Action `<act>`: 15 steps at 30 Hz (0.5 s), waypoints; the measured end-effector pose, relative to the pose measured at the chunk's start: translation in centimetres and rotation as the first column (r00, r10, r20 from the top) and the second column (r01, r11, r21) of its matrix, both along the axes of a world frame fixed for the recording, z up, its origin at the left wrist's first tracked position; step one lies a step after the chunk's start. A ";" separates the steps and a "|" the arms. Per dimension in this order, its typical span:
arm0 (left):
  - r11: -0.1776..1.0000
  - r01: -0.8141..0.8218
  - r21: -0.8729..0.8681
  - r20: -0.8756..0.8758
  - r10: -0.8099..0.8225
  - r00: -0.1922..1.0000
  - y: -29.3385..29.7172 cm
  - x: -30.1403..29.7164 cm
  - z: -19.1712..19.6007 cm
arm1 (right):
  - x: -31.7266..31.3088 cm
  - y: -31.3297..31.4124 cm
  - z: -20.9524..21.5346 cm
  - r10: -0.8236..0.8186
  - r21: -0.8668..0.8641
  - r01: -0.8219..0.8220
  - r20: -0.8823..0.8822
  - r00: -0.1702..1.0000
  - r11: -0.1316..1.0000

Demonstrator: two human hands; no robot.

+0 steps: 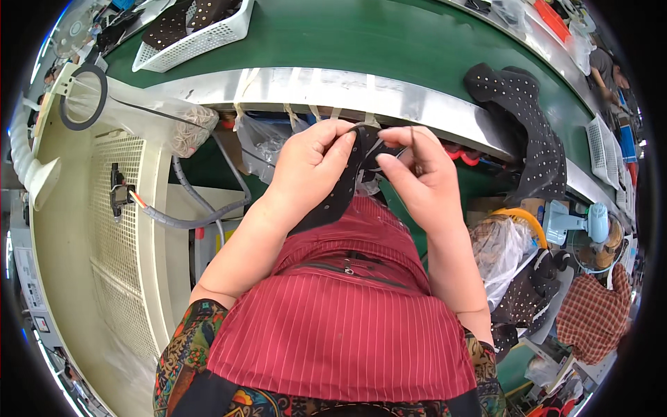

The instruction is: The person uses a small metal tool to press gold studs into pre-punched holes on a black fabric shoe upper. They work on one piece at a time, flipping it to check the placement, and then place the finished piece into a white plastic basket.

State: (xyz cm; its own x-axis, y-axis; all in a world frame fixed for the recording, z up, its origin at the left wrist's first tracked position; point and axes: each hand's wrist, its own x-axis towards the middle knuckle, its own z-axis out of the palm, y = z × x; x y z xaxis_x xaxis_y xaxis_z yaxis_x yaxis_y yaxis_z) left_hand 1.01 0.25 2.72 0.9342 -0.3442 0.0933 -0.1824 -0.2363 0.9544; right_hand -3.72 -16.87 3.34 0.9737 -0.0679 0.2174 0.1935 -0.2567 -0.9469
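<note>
Here, near a green worktop (347,35), left hand (308,161) pinches black strip (336,197); right hand (429,182)'s grip unclear.

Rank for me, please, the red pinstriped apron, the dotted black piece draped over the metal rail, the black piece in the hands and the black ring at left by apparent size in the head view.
1. Red pinstriped apron, by far
2. Draped dotted piece
3. Held black piece, partly hidden
4. Black ring
</note>
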 end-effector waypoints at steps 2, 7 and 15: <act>0.999 -0.004 0.038 0.053 0.002 0.999 -0.2 -0.2 -0.1 | 0.5 0.9 0.0 -0.014 -0.010 0.014 0.005 1.000 1.000; 0.999 -0.012 0.040 0.117 0.007 0.993 -0.3 -0.5 -1.2 | 1.3 1.8 -0.5 -0.021 0.159 0.045 -0.151 0.988 0.986; 0.988 -0.061 0.142 0.292 0.017 0.956 -0.5 -0.3 -1.8 | 0.6 1.2 -0.7 -0.018 0.126 0.054 -0.272 0.962 0.991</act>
State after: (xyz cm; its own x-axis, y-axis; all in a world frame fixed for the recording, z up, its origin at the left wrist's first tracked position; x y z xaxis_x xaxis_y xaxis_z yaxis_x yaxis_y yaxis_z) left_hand 0.75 -0.23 0.88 0.8875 -0.3388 0.3124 -0.4334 -0.3830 0.8157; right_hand -3.16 -15.68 2.61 0.9913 -0.1145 -0.0656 -0.0803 -0.1291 -0.9884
